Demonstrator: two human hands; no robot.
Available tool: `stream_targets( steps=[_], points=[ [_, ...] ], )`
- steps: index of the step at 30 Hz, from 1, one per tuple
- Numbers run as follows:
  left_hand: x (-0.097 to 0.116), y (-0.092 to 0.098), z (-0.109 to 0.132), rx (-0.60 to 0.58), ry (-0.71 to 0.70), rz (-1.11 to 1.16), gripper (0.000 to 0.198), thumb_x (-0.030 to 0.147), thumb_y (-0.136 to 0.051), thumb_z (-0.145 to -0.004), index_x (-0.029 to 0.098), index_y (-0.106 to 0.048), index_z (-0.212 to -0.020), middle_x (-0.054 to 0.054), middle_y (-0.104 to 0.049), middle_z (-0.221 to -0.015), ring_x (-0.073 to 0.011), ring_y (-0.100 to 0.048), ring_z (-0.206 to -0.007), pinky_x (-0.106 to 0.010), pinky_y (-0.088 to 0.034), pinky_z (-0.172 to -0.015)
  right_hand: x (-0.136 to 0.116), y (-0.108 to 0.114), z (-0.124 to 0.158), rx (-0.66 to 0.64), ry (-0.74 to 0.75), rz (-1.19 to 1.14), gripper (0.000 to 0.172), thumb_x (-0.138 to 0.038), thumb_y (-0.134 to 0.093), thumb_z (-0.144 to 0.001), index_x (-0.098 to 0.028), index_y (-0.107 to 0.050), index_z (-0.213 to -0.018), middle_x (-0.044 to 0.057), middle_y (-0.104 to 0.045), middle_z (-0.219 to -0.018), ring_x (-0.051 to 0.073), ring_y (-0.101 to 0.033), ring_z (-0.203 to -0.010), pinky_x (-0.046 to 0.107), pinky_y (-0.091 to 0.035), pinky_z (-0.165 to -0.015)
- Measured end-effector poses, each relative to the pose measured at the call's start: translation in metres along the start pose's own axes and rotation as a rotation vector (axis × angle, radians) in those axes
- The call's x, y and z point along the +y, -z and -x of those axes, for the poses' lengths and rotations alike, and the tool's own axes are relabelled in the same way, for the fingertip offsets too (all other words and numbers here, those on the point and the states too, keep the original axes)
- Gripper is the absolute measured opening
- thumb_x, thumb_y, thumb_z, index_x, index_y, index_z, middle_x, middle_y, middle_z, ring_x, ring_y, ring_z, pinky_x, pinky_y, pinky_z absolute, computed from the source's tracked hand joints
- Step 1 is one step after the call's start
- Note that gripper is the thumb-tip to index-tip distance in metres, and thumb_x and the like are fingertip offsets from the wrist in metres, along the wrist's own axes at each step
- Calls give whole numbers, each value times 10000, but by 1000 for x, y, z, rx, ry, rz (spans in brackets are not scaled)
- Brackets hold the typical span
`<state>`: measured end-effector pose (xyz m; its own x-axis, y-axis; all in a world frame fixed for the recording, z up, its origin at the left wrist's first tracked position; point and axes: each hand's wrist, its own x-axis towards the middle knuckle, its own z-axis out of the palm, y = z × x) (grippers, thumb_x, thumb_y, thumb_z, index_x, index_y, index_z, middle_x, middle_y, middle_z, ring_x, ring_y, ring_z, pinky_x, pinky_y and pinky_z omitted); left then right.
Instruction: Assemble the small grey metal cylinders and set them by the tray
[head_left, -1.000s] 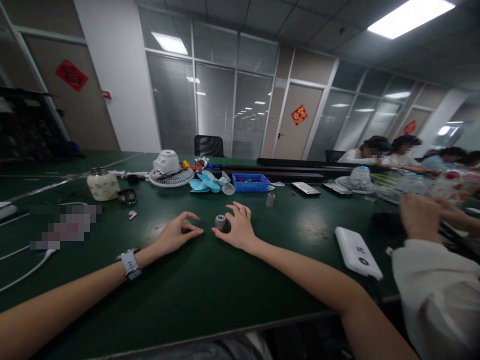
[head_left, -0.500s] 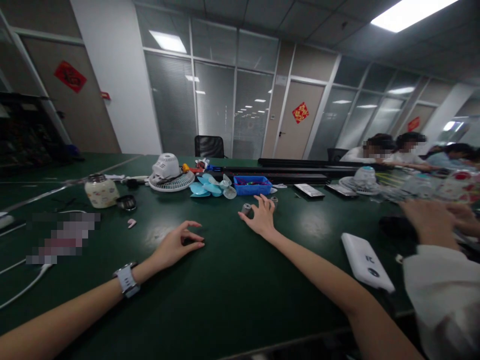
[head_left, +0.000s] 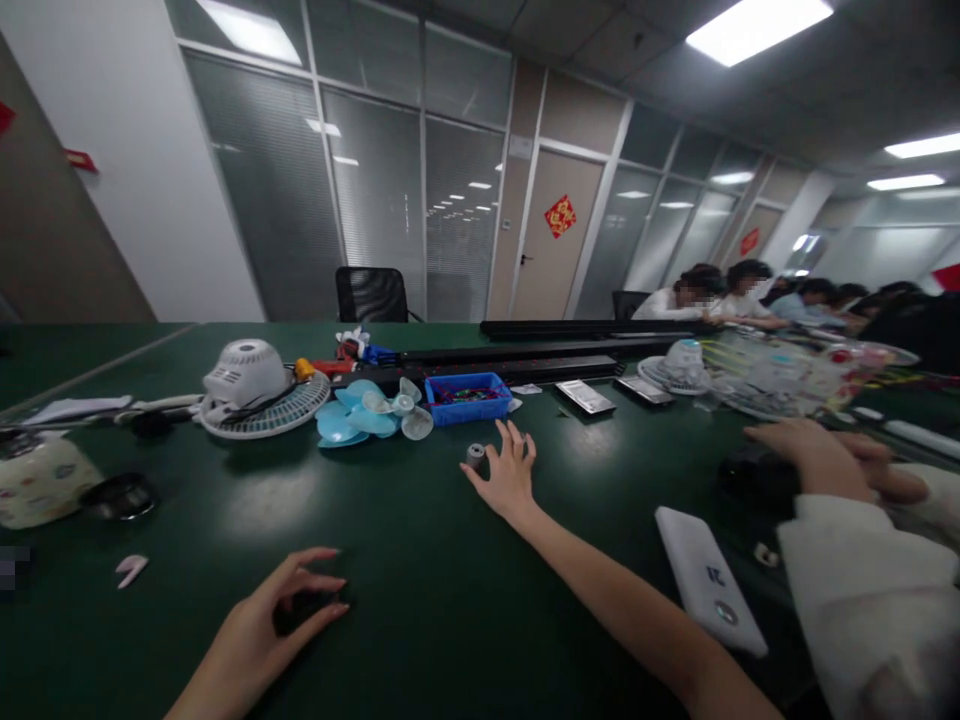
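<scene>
On the green table (head_left: 420, 640), a small grey metal cylinder (head_left: 475, 456) stands beside the thumb of my right hand (head_left: 510, 475). The fingers of that hand are spread, and nothing is gripped between them. My left hand (head_left: 277, 610) is at the lower left, with fingers curved and apart and nothing in it. Beyond my hands sit a blue tray (head_left: 469, 410) of small coloured parts and light blue and clear fan blades (head_left: 360, 415). A white fan (head_left: 251, 385) lies farther left.
A white power bank (head_left: 709, 580) lies right of my right arm. At the right edge, another person's hands (head_left: 817, 455) hover near a black object. Long black bars (head_left: 525, 360) lie behind the tray. A jar (head_left: 45, 480) and black cup (head_left: 120, 495) stand left.
The view has swung right and closer to the table. A second small cylinder, seen earlier behind my right hand, no longer shows. My right hand remains spread beside the near cylinder.
</scene>
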<state>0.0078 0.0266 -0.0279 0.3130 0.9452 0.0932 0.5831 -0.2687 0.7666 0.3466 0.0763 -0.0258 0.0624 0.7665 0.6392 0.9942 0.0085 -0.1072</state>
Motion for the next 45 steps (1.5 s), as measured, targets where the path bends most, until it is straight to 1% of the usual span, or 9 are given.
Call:
stream_targets(
  steps=[6, 11, 16, 20, 30, 34, 39, 42, 45],
  points=[
    [-7, 0, 1, 32, 16, -3, 585, 594, -690, -614, 285, -592, -1100, -32, -747, -921, -253, -680, -755, -334, -526, -659, 0, -6, 0, 9, -8, 43, 444, -567, -478, -865, -175, -658, -971, 161, -385, -1425, 327, -244, -1364, 555, -178, -1080],
    [-4, 0, 7, 37, -45, -40, 558, 512, -699, -670, 279, -554, -1155, 2, -740, -895, -216, -677, -808, -299, -508, -707, -14, 6, 11, 157, 23, -13, 547, -541, -507, -861, -161, -528, -1253, 183, -340, -1450, 345, -234, -1368, 565, -159, -1081],
    [4, -2, 8, -27, -69, -19, 501, 463, -668, -726, 258, -507, -1154, 14, -742, -812, -213, -684, -803, -311, -493, -706, -69, 34, 42, -53, 480, -248, 450, -511, -508, -880, -304, -512, -1280, 61, -450, -1395, 258, -282, -1357, 471, -169, -1104],
    [1, 0, 7, -30, -92, 76, 561, 441, -703, -703, 228, -464, -1163, -15, -738, -797, -235, -690, -827, -361, -494, -761, -106, 35, 56, -180, 736, -414, 418, -527, -480, -899, -292, -558, -1235, 41, -558, -1283, 210, -371, -1288, 434, -218, -1079],
    [-2, 0, 0, 284, -76, 333, 485, 394, -749, -618, 177, -492, -968, 14, -643, -688, -162, -632, -643, -291, -481, -607, -132, 23, 62, -177, 749, -480, 215, -408, -559, -895, -277, -708, -978, 14, -646, -1146, 196, -470, -1184, 382, -305, -977],
    [-2, -2, 2, 272, -117, 279, 474, 391, -739, -640, 179, -493, -986, 4, -651, -709, -163, -627, -645, -279, -459, -585, -113, 23, 55, -35, 673, -401, 200, -362, -527, -921, -242, -687, -942, 14, -671, -1073, 190, -483, -1170, 396, -252, -1026],
    [-1, 0, 2, 221, -137, 213, 462, 430, -706, -669, 177, -489, -989, -6, -654, -712, -185, -635, -660, -302, -467, -592, -42, 10, 20, 194, 256, -229, 201, -271, -478, -945, -231, -664, -1008, 40, -680, -1058, 216, -498, -1144, 417, -222, -1037],
    [-4, 0, 1, 185, -140, 185, 472, 446, -701, -680, 184, -489, -1009, -15, -664, -748, -200, -649, -698, -321, -481, -621, -7, 3, 4, 242, 65, -181, 222, -259, -457, -948, -212, -666, -1005, 65, -691, -1010, 218, -545, -1052, 410, -249, -1010],
    [-9, 0, -1, 165, -147, 161, 486, 463, -694, -694, 192, -491, -1042, -17, -669, -791, -209, -659, -741, -339, -491, -657, 5, -2, -1, 239, 19, -188, 245, -266, -434, -955, -202, -663, -1011, 70, -697, -987, 199, -577, -971, 389, -266, -996]
  ],
)
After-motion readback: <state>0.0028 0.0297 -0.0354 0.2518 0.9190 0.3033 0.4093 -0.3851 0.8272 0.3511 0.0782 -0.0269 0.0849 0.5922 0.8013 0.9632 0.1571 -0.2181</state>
